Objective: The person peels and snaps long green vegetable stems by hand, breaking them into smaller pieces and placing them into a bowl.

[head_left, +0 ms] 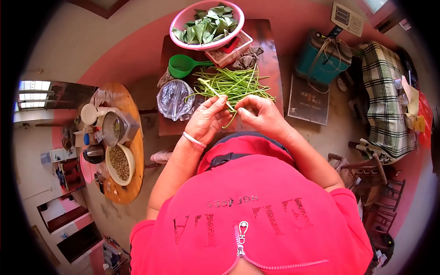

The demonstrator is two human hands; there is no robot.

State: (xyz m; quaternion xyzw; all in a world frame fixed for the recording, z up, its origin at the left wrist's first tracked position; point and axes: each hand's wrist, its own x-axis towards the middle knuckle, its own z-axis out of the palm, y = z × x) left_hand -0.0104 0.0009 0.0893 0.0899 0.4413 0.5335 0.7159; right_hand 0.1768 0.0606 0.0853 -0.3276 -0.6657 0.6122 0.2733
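A square table of dark reddish-brown wood (268, 43) stands before the person, its near edge close to the body. Brown wood shows at its far right corner and along its near left edge, and open floor (337, 119) lies beyond its right side. On the left half, a round container wrapped in clear plastic (175, 100) and a bright green plastic ladle (181, 67) limit the room; at the far edge are a pink lattice plastic basket (236, 54) and a round pink plastic basin (241, 22) of green leaves (208, 25).

Both forearms reach forward, elbows bent outward, so the hands meet near the table's middle. The left hand (208, 115), with a pale band (194, 140) at its wrist, has thumb and fingers clamped on a pale green stem (230, 105). The right hand (260, 114) curls beside it, thumb and forefinger drawn close; whether they grip the stem, I cannot tell. A loose heap of long thin green stems (243, 82) lies just beyond the fingertips
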